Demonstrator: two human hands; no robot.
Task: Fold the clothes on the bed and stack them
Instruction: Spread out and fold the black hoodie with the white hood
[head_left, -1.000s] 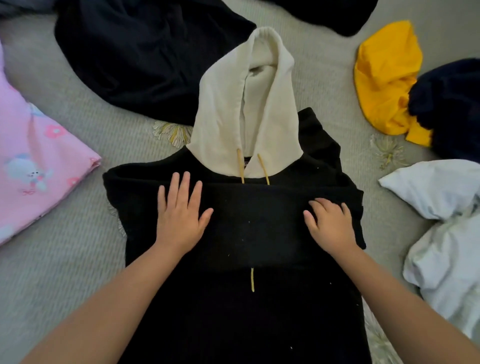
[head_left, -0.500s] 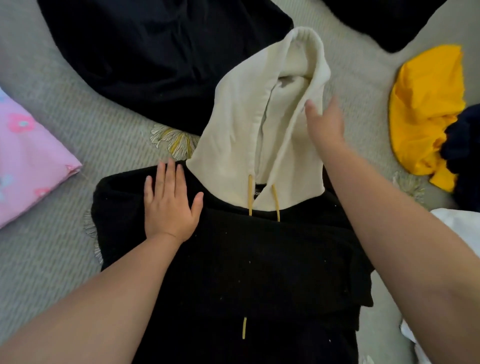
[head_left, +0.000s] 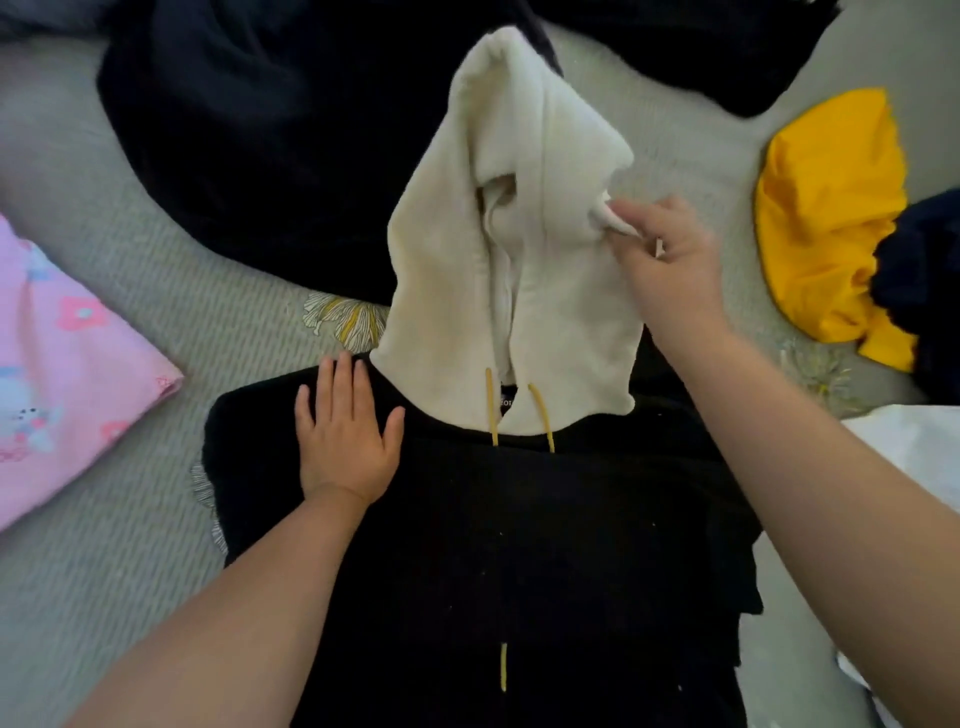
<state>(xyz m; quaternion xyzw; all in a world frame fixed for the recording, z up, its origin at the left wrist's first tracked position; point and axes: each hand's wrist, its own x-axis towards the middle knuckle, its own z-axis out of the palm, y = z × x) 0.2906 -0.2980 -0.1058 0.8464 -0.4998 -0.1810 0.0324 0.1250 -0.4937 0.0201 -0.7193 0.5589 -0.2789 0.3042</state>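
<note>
Far left on the grey bed (head_left: 130, 545) lies a pink printed cloth (head_left: 67, 364), flat, with small flowers and a cartoon figure on it. Beyond it, toward the head of the bed, a large dark garment (head_left: 270, 145) sprawls in a loose heap.

The left hand (head_left: 345, 436) lies flat on the left shoulder of the black hoodie (head_left: 545, 545), its fingers (head_left: 340, 379) straight and together, thumb spread, holding nothing, only pressing the cloth down. The hoodie lies spread face up in the middle of the bed, right in front of the person, its body reaching down to the near edge of view. Its cream hood (head_left: 498, 249) stretches away from the collar, overlapping the dark garment behind it, and two yellow drawstrings (head_left: 540, 415) hang from the neck opening onto the black chest.

The right hand (head_left: 670, 260) is at the hood's right edge, its fingers curled and pinching a fold of the cream fabric, lifting it a little off the bed.

Further right lies a crumpled yellow garment (head_left: 826, 218), touching a dark navy piece (head_left: 924, 280) at the frame edge. Below those, white cloth (head_left: 919, 447) shows beside the right forearm.
</note>
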